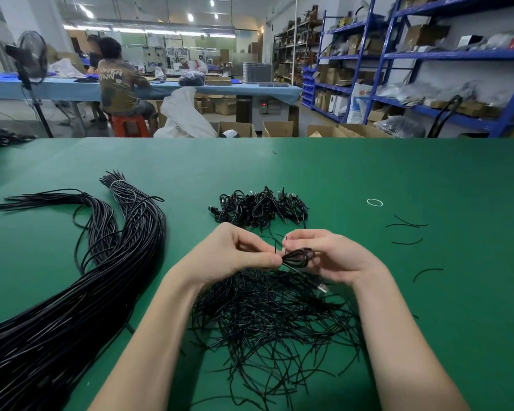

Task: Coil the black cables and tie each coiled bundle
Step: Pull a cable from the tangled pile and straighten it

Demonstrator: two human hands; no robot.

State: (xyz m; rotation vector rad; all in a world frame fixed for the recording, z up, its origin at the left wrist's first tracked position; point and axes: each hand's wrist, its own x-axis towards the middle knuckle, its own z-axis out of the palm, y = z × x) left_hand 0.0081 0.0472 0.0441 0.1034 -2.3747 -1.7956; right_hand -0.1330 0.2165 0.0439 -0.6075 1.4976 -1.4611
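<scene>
Green felt is covering the desk (368,173), and two long sheaves of glossy black cables (72,307) are lying along its left edge, one banded near its tip. At centre, the left hand (235,253) is pinching one small coiled bundle (298,257), an oval loop, while the right hand (333,256) is curling round its other side. Beneath them one tangle of thin ties (273,321) is sprawling; behind, one heap of finished coils (261,207) is sitting. Four stray ties (407,225) and one white ring (374,202) are lying rightward.
</scene>
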